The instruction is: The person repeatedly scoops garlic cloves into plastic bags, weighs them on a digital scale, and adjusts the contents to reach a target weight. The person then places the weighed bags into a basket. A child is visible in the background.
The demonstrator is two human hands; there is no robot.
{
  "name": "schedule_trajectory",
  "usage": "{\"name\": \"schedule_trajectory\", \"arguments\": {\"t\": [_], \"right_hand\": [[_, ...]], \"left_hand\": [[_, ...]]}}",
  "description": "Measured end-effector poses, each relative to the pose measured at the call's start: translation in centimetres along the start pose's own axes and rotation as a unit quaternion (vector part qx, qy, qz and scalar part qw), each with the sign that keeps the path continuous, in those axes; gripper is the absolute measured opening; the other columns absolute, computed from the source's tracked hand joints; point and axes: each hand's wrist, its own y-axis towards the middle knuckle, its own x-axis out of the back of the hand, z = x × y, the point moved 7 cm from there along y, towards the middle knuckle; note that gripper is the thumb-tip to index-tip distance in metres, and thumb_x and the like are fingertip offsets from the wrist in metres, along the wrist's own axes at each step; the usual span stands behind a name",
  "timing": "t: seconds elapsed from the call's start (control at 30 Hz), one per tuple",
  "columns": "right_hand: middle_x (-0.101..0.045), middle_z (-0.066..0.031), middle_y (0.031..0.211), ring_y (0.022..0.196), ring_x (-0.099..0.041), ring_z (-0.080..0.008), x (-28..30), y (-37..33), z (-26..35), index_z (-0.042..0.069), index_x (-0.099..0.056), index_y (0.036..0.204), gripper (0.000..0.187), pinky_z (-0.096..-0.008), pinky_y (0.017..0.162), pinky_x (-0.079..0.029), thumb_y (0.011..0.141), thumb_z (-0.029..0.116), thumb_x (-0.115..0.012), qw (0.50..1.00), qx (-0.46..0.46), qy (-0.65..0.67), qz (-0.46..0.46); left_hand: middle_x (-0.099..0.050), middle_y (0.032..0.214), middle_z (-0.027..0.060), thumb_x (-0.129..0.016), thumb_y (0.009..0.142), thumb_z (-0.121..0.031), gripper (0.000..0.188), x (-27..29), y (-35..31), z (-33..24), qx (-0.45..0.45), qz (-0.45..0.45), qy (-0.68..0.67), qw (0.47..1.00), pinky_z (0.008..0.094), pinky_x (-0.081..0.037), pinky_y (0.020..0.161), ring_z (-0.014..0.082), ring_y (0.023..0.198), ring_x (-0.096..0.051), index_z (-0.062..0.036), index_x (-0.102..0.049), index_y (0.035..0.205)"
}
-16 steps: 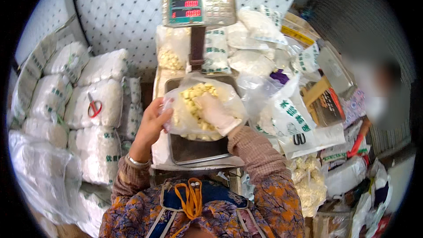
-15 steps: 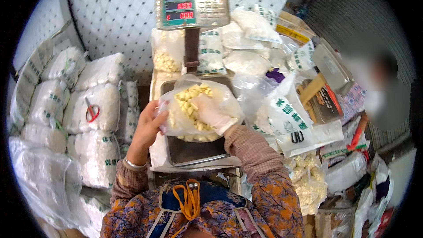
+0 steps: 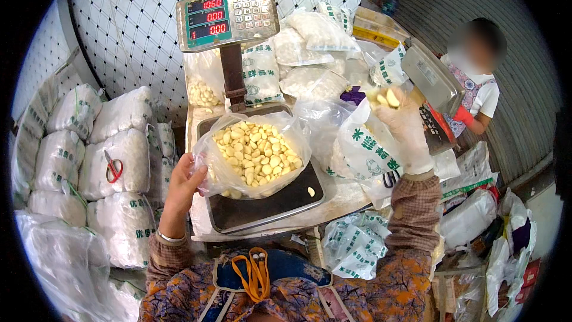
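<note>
On the dark tray point(image 3: 262, 211) of a weighing scale rests a clear plastic bag point(image 3: 208, 173), its mouth wide apart, full of peeled garlic cloves point(image 3: 256, 152). My left hand point(image 3: 186, 185) pinches the bag's left edge between thumb and fingers. Off to the right, my right hand point(image 3: 408, 131) in a thin clear glove is raised over a white printed bag point(image 3: 366, 149). A few garlic cloves point(image 3: 388, 98) show at its fingertips, somewhat blurred. One loose clove point(image 3: 311, 192) lies on the tray's right part. The scale's display point(image 3: 227, 18) glows red at the back.
Filled white bags point(image 3: 113, 161) are stacked at left, with red-handled scissors point(image 3: 113, 167) on them. More white bags point(image 3: 316, 36) pile behind the scale. A second scale point(image 3: 432, 77) stands at right, a person point(image 3: 471, 89) beyond it. Crumpled printed bags point(image 3: 357, 244) lie near my right forearm.
My right hand has come out of the bag and moved right, with cloves in its fingers. My left hand still grips the bag's edge. The view has shifted and the display's figures differ.
</note>
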Motion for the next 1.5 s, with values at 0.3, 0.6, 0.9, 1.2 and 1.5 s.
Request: {"name": "schedule_trajectory", "arguments": {"t": [0.3, 0.6, 0.9, 1.2, 1.5], "right_hand": [[-0.062, -0.0195, 0.101, 0.097, -0.058, -0.0328, -4.1, -0.4, -12.2, 0.010, -0.060, 0.109, 0.039, -0.0360, 0.081, -0.046, 0.081, 0.037, -0.053, 0.917, -0.100, -0.316, 0.222], [-0.063, -0.0153, 0.081, 0.081, -0.061, -0.0335, -2.3, -2.6, 7.5, 0.003, -0.064, 0.087, 0.021, -0.0393, 0.075, -0.048, 0.081, 0.021, -0.055, 0.986, 0.085, -0.125, 0.077], [-0.056, -0.0174, 0.105, 0.098, -0.056, -0.0307, -28.5, -5.9, 6.7, 0.009, -0.048, 0.123, 0.049, -0.0389, 0.085, -0.044, 0.078, 0.026, -0.059, 0.885, 0.170, -0.322, 0.291], [-0.062, -0.0114, 0.100, 0.094, -0.058, -0.0235, -25.6, -2.5, 9.0, 0.005, -0.062, 0.103, 0.027, -0.0332, 0.079, -0.047, 0.085, 0.024, -0.057, 0.955, 0.177, -0.098, 0.217], [-0.064, -0.0111, 0.090, 0.081, -0.061, -0.0228, 0.5, 0.4, 2.0, 0.006, -0.063, 0.097, 0.018, -0.0313, 0.074, -0.047, 0.082, 0.017, -0.061, 0.993, -0.007, -0.022, -0.112]], "left_hand": [[-0.057, 0.091, 0.0033, -0.062, 0.084, -0.019, 0.043, 0.8, -1.2, -0.3, 0.034, -0.014, 0.028, 0.999, 0.0214, -0.046, 0.054, 0.0083, 0.073, -0.056, -0.0016, -0.041, 0.118], [-0.052, 0.101, 0.0072, -0.062, 0.084, -0.019, 0.047, 1.1, -2.3, 1.3, 0.087, 0.029, 0.066, 0.994, 0.0258, -0.050, 0.061, 0.0132, 0.080, -0.058, -0.0033, -0.037, 0.121], [-0.059, 0.089, 0.0016, -0.056, 0.086, -0.006, 0.021, 0.5, -2.3, -0.1, 0.014, 0.030, -0.105, 0.994, 0.0220, -0.048, 0.061, 0.0082, 0.074, -0.057, -0.0034, -0.050, 0.106], [-0.057, 0.088, 0.0012, -0.058, 0.087, -0.013, 0.022, 1.7, -3.0, 0.0, 0.033, 0.013, -0.069, 0.997, 0.0222, -0.046, 0.060, 0.0081, 0.073, -0.055, -0.0035, -0.051, 0.106], [-0.057, 0.098, 0.0011, -0.058, 0.086, -0.029, 0.034, 1.8, -4.0, 1.8, 0.060, 0.035, -0.034, 0.997, 0.0246, -0.046, 0.069, 0.0105, 0.085, -0.055, -0.0067, -0.050, 0.111]]}}
